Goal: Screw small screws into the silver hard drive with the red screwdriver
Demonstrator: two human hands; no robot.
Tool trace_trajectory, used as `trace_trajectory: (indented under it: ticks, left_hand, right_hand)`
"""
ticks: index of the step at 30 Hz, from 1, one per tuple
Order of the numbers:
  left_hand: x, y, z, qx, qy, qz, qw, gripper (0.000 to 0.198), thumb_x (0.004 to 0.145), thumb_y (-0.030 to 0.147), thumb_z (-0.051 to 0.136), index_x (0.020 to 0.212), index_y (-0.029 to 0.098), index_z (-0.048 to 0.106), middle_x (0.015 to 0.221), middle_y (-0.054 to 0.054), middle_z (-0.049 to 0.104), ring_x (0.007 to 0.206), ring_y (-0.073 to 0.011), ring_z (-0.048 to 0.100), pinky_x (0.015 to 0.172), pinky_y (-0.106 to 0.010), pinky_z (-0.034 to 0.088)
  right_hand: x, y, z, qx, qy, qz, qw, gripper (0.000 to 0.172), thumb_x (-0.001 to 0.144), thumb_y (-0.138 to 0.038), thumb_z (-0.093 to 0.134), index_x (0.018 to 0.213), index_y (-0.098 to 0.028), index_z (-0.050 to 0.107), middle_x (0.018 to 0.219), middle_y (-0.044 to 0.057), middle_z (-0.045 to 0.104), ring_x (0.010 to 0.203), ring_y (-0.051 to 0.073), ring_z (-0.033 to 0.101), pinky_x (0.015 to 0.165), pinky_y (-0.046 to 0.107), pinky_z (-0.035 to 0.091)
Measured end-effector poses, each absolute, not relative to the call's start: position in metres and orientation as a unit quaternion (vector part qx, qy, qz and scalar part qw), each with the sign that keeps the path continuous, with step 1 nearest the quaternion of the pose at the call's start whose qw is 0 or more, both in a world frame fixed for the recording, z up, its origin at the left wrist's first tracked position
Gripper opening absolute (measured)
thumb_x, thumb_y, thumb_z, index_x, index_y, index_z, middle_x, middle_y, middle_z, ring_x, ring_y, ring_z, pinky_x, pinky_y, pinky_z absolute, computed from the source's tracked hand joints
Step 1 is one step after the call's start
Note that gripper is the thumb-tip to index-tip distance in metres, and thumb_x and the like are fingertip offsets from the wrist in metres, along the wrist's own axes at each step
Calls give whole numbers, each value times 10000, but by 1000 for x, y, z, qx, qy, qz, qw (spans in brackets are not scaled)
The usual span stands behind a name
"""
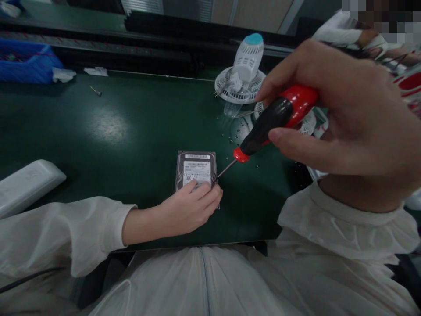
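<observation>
A hard drive [196,169] with a white label lies flat on the dark green table [131,131], near the front edge. My left hand [190,208] rests on its near end, fingers pressed down on the casing. My right hand [342,109] is closed round the red and black handle of a screwdriver [272,123]. The screwdriver's thin metal tip touches the drive's right edge. Both arms wear white sleeves.
Several small screws [235,138] lie scattered right of the drive. A small white fan with a blue cap [245,68] stands behind them. A white block [26,184] sits at the left edge, a blue bin [26,61] at back left. Another person's sleeve [342,30] shows top right.
</observation>
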State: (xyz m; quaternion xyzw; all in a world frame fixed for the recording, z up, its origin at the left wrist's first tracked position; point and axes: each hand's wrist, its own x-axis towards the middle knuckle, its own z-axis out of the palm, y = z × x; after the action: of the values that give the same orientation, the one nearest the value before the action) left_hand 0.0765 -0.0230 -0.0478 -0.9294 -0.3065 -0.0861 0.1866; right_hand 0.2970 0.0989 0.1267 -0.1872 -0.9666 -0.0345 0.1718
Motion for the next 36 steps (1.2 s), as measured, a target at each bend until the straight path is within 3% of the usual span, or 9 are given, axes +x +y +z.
trace_trajectory:
  ticks: [5,8,12,17,22,27,30,33,36]
  left_hand:
    - [76,-22,-46,-930,-305,-88,187,464,1032,286,536,1415,33,603,1373,-161,666,1061,-266,605,874,-419,468]
    - [76,-22,-46,-930,-303,-92,186,456,1027,277,543,1406,31,609,1366,-157,667,1059,-266,602,872,-417,464]
    - [77,-22,-46,-929,-305,-95,186,442,1030,275,538,1397,42,622,1358,-151,672,1047,-264,599,859,-414,460]
    - [77,-22,-45,-929,-306,-92,186,438,1038,269,528,1401,42,620,1361,-149,673,1041,-256,595,863,-410,460]
    - [77,-22,-46,-930,-303,-93,185,438,1039,274,525,1396,39,622,1359,-150,673,1048,-262,594,856,-413,460]
    - [76,-22,-45,-930,-304,-92,183,426,1043,260,503,1388,45,632,1362,-137,676,1037,-261,593,855,-411,457]
    - [76,-22,-46,-930,-304,-92,186,430,1043,259,498,1391,43,628,1371,-144,671,1055,-266,591,863,-416,457]
    - [77,-22,-46,-929,-305,-92,188,434,1042,258,497,1398,43,621,1376,-150,670,1059,-265,589,862,-416,457]
    - [77,-22,-46,-929,-306,-90,187,433,1044,264,501,1397,44,620,1370,-149,673,1050,-263,595,860,-414,455]
  right_hand:
    - [291,98,124,-292,-937,-64,179,476,989,-660,393,1064,-227,576,904,29,557,704,145,447,765,399,387]
    - [292,97,123,-300,-933,-78,181,406,977,-600,448,1096,-234,576,942,33,580,720,149,456,785,403,386]
    - [295,95,126,-230,-958,-35,169,495,986,-624,365,1205,-214,533,1156,61,581,834,165,506,781,391,409]
    - [292,96,124,-291,-936,-55,193,412,974,-626,467,1042,-229,555,949,20,605,699,126,439,756,388,375]
    - [295,99,124,-217,-960,-46,173,401,964,-552,442,1154,-213,538,1083,40,578,799,141,499,729,365,375]
    - [294,97,125,-269,-941,-27,203,388,959,-579,538,998,-194,569,893,2,561,689,95,415,717,346,333]
    - [295,100,123,-233,-950,-35,204,331,916,-478,576,1059,-179,569,996,25,580,762,110,444,735,341,342]
    - [297,104,124,-181,-965,-36,185,378,904,-454,542,1153,-169,551,1101,51,568,820,129,474,728,342,355]
    - [297,102,124,-205,-960,-31,186,402,937,-532,552,1110,-169,566,1019,39,577,769,116,469,715,345,348]
